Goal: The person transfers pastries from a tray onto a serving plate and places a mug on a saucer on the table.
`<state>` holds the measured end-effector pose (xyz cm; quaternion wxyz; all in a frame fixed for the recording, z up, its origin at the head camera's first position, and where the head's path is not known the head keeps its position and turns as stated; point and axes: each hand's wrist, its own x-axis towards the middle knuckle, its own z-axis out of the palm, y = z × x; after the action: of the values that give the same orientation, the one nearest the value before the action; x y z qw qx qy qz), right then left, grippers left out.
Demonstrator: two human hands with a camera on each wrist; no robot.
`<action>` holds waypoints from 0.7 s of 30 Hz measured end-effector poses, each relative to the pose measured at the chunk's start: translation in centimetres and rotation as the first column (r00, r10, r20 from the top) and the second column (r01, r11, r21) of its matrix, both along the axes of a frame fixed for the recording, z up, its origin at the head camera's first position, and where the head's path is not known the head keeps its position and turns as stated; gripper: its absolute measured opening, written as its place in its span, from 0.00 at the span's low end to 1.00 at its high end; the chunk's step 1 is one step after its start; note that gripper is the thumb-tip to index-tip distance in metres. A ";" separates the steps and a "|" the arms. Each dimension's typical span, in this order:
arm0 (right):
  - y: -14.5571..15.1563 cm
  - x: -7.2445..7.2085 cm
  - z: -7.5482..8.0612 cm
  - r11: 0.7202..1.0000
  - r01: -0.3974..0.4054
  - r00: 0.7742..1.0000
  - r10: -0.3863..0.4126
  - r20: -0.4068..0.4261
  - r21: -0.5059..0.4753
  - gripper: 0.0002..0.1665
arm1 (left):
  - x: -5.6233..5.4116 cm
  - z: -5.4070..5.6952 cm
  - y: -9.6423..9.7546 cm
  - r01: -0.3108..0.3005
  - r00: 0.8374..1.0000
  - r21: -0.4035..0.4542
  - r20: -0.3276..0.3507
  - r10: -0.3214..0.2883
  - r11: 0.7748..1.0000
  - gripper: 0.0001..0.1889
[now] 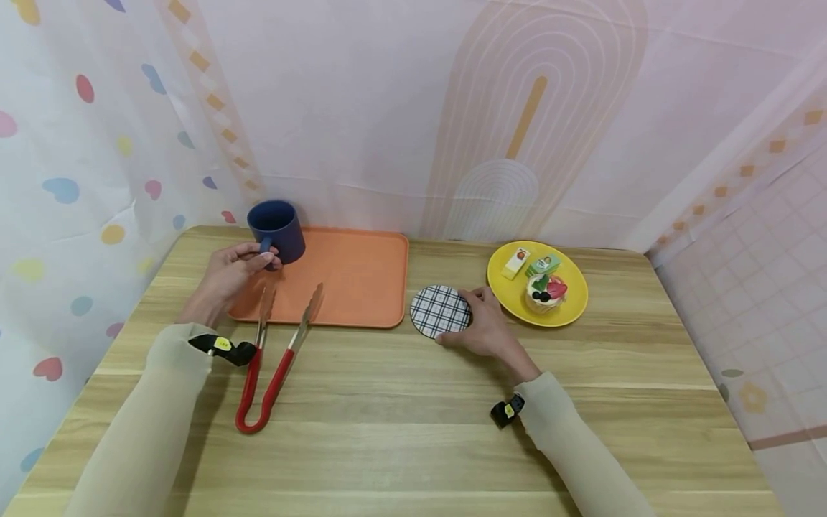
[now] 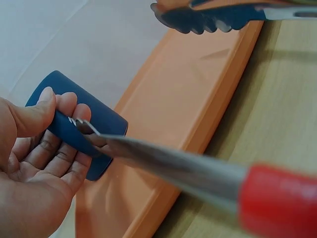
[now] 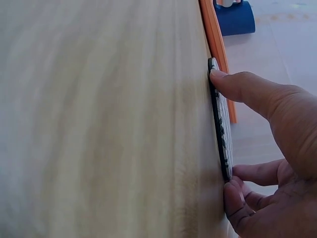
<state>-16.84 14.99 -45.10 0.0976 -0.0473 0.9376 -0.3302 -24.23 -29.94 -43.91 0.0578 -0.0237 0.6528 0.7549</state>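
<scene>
A dark blue mug point(image 1: 284, 233) is over the left end of the orange tray point(image 1: 362, 276). My left hand point(image 1: 234, 276) grips its handle, thumb on top and fingers curled beneath, as the left wrist view shows. Whether the mug's base touches the tray I cannot tell. Right of the tray, a round plaid coaster point(image 1: 439, 311) is held at its edge between the thumb and fingers of my right hand point(image 1: 484, 323). The right wrist view shows the coaster point(image 3: 221, 124) edge-on, very near the tabletop.
Red-handled tongs point(image 1: 279, 384) lie spread, their metal tips over the tray's front edge, close to my left wrist. At the right, a yellow plate point(image 1: 575, 305) bears two small cartons point(image 1: 515, 263) and a fruit-topped cupcake point(image 1: 543, 296). A patterned cloth point(image 1: 362, 108) hangs behind the table.
</scene>
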 end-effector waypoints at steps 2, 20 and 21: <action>0.0 0.0 0.0 1.000 0.003 1.000 -0.003 -0.001 -0.006 0.60 | 0.0 0.1 0.0 -0.005 1.000 -0.004 0.004 0.005 1.000 0.03; 0.1 -0.1 -0.4 0.999 0.025 1.000 -0.024 0.009 -0.034 0.60 | 0.5 1.6 0.9 -0.015 0.997 -0.127 -0.077 0.005 0.992 0.03; 0.1 -0.1 -0.5 0.999 0.025 1.000 -0.025 0.012 -0.033 0.60 | 0.7 1.6 0.9 -0.009 0.997 -0.118 -0.076 0.000 0.993 0.03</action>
<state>-16.90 15.12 -45.57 0.0980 -0.0352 0.9319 -0.3473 -23.55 -29.03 -42.26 0.0298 0.0004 0.6982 0.7153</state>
